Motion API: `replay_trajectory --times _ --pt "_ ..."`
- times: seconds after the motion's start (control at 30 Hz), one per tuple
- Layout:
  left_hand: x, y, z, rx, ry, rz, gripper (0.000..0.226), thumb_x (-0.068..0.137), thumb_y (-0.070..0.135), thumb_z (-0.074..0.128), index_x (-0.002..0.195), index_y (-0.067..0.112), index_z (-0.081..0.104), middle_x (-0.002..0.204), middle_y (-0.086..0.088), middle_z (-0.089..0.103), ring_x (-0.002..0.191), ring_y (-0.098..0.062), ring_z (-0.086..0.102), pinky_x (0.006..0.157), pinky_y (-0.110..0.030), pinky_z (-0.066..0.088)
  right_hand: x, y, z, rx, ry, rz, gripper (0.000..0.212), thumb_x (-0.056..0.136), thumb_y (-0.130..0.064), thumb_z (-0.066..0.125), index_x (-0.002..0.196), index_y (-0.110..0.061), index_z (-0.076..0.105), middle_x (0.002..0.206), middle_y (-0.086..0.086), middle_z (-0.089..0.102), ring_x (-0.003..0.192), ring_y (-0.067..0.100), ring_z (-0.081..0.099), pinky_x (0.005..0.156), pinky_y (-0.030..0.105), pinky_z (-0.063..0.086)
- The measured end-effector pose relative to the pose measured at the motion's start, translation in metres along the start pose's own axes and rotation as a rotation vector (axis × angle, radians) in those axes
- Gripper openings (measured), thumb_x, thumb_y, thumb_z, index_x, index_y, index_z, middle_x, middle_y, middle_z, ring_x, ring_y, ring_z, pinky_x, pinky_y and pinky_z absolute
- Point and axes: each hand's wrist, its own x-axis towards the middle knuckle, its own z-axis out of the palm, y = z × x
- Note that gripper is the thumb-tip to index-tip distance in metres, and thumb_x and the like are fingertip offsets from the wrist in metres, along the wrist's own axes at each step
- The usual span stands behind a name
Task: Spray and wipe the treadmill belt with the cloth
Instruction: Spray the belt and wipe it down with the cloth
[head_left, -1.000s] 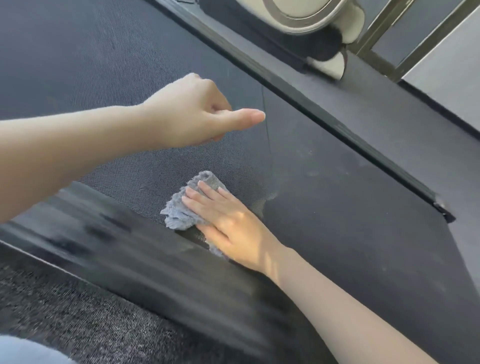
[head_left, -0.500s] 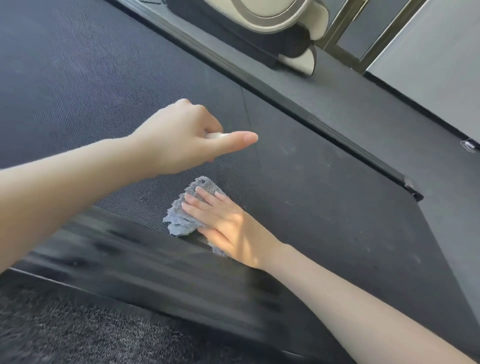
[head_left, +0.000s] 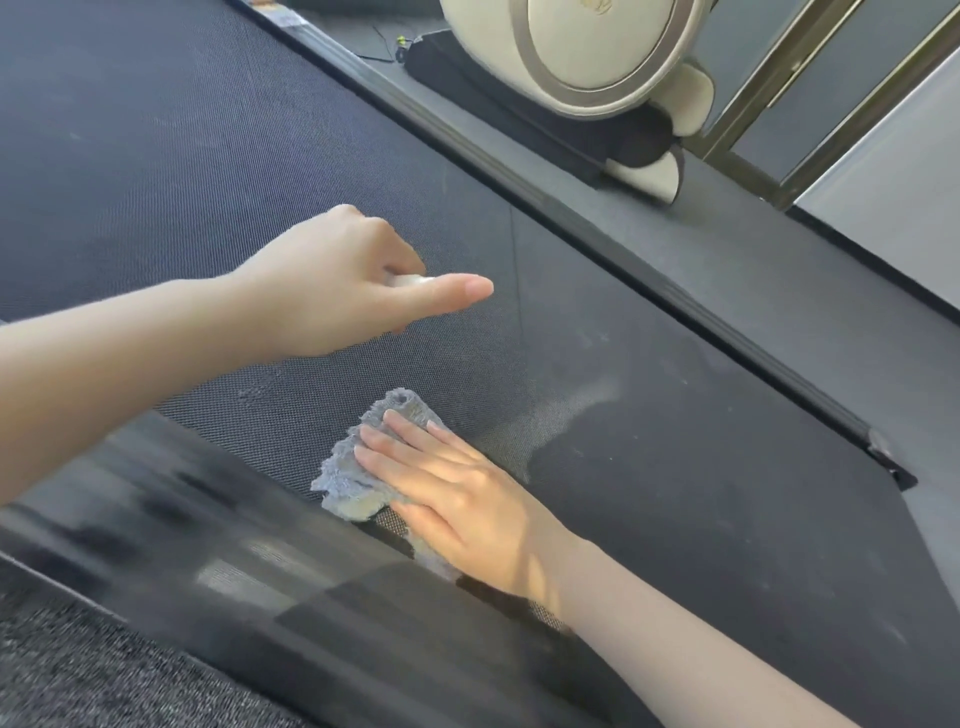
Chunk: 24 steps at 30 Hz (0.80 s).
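Observation:
The dark textured treadmill belt (head_left: 156, 156) fills most of the view. My right hand (head_left: 457, 499) lies flat with fingers together, pressing a small grey-blue cloth (head_left: 358, 462) onto the belt beside the near glossy side rail. My left hand (head_left: 343, 280) hovers above the belt, curled around a small white object (head_left: 410, 280), with the thumb pointing right. Only a sliver of that object shows, so I cannot tell what it is. A pale damp-looking patch (head_left: 576, 410) lies on the belt to the right of the cloth.
A glossy black side rail (head_left: 234, 561) runs along the near edge, with dark carpet (head_left: 78, 670) below it. The far rail (head_left: 649, 280) ends in a cap at right. A cream round machine housing (head_left: 587, 52) and metal frame bars (head_left: 789, 98) stand beyond.
The view has shifted slightly. My right hand and the cloth stay near the same spot by the rail; my left hand stays curled above the belt with the white object now showing.

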Motion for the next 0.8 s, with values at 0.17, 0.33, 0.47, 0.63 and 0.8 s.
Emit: replay_trajectory --times 0.17,0.33,0.47,0.63,0.8 --pt "0.011 0.006 0.012 0.035 0.012 -0.031 0.096 0.067 0.086 0.029 0.062 -0.008 0.048 0.05 -0.016 0.046 0.048 -0.023 0.038 0.06 -0.052 0.048 0.007 0.029 -0.004 -0.042 0.009 -0.013 0.044 0.097 -0.013 0.044 0.141 -0.011 0.038 0.15 0.002 0.035 0.144 0.013 0.018 0.119 0.033 0.014" --pt "0.024 0.015 0.026 0.064 0.026 -0.078 0.095 0.067 0.086 0.03 0.061 -0.007 0.048 0.052 -0.021 0.048 0.047 -0.022 0.036 0.059 -0.05 0.049 0.021 0.091 -0.019 0.045 -0.009 0.139 0.047 0.098 -0.014 0.042 0.144 -0.018 0.033 0.153 -0.004 0.027 0.144 0.007 0.01 0.12 0.029 0.005" --pt "0.034 0.022 0.035 0.098 0.018 -0.122 0.097 0.065 0.087 0.029 0.063 -0.008 0.049 0.05 -0.011 0.044 0.047 -0.021 0.037 0.06 -0.05 0.048 0.026 0.155 -0.038 0.028 0.029 0.267 0.046 0.1 -0.019 0.037 0.145 -0.019 0.03 0.154 -0.005 0.024 0.143 0.005 0.009 0.12 0.033 0.009" --pt "0.049 0.03 0.05 0.079 0.016 -0.158 0.096 0.063 0.088 0.032 0.062 -0.007 0.048 0.051 -0.015 0.044 0.047 -0.02 0.036 0.058 -0.051 0.047 0.027 0.216 -0.056 0.044 0.05 0.386 0.044 0.101 -0.021 0.032 0.145 -0.021 0.03 0.154 -0.006 0.023 0.143 0.004 0.01 0.119 0.028 0.006" --pt "0.061 0.032 0.063 0.086 -0.013 -0.182 0.098 0.061 0.093 0.031 0.06 -0.004 0.045 0.047 -0.005 0.04 0.046 -0.019 0.034 0.059 -0.052 0.048 0.024 0.271 -0.072 0.004 0.073 0.517 0.044 0.101 -0.022 0.031 0.145 -0.021 0.03 0.154 -0.006 0.024 0.143 0.006 0.012 0.116 0.025 0.005"
